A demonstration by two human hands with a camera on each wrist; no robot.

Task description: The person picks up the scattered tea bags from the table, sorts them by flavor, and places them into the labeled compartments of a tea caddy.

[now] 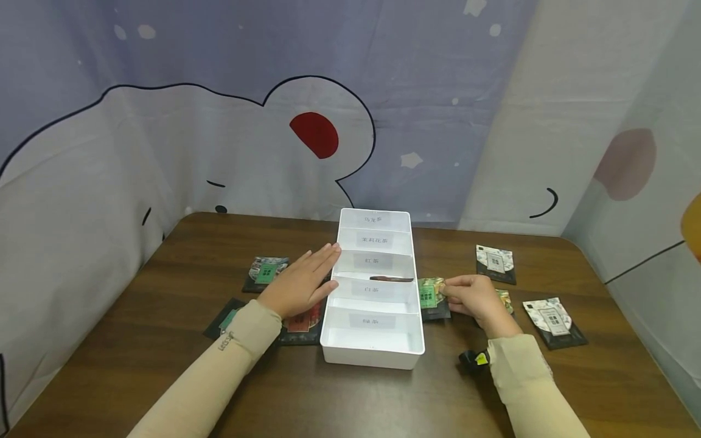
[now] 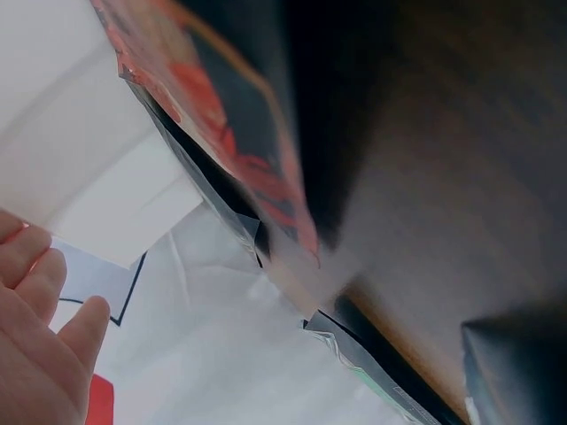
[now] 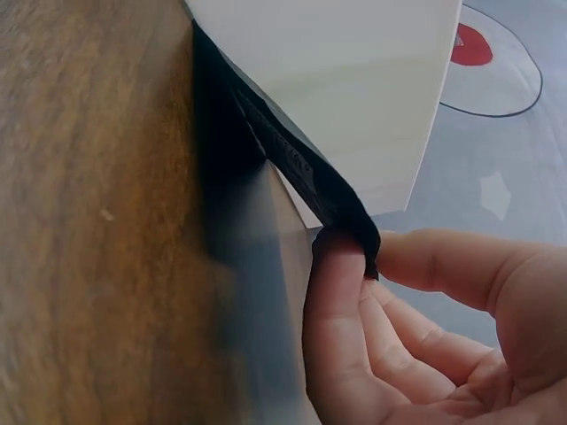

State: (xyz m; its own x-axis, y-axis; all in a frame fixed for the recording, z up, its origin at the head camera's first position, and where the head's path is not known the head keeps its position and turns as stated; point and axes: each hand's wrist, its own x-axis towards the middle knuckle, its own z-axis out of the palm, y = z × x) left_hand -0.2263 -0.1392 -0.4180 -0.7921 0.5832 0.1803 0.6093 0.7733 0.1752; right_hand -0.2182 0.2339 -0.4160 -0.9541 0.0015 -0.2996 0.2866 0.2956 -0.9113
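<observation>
A long white divided box point(image 1: 372, 359) with labelled compartments stands mid-table. My left hand point(image 1: 298, 281) lies along its left side with fingers extended, fingertips at the rim; the left wrist view shows that hand point(image 2: 35, 328) flat by the white wall. Right of the box, my right hand point(image 1: 477, 299) pinches the edge of a tea packet point(image 1: 432, 297) with a green label. In the right wrist view, thumb and forefinger squeeze the corner of this dark packet point(image 3: 306, 168), which tilts up from the wood. The thin edge of another packet point(image 1: 391, 279) shows inside the box's middle compartment.
Beneath the left forearm lie a red-labelled packet point(image 1: 301, 325) and a green-labelled one point(image 1: 224, 316); another green one point(image 1: 266, 274) sits behind. White-labelled packets point(image 1: 495, 263) point(image 1: 555, 323) lie far right. A black strap-like item point(image 1: 472, 360) is near the right wrist.
</observation>
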